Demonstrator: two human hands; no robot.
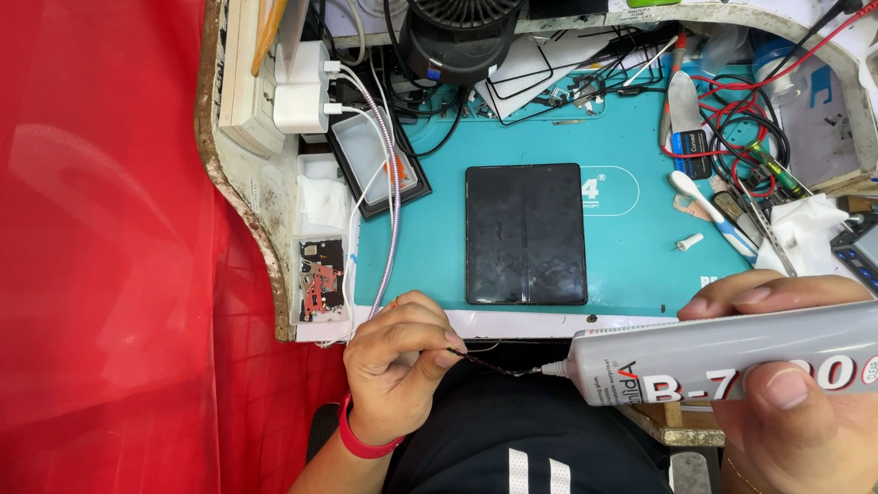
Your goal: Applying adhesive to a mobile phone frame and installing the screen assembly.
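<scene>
While right hand [802, 396] grips the grey glue tube [733, 365], left hand [397, 370] pinches a thin dark strand [488, 364] at its nozzle, below the surface edge. Dark tablet [527, 234] lies untouched on the teal mat [629, 257]; no glue seems applied yet.

A phone [526, 234] lies mid-frame on a work mat [629, 257] on the table [261, 203], with a fan [463, 23] above it. Chargers [302, 89] sit upper left, tangled wires [736, 127] upper right. Below the mat, the left hand [397, 370] is left of the glue tube [734, 358], which the right hand [802, 396] holds.
</scene>
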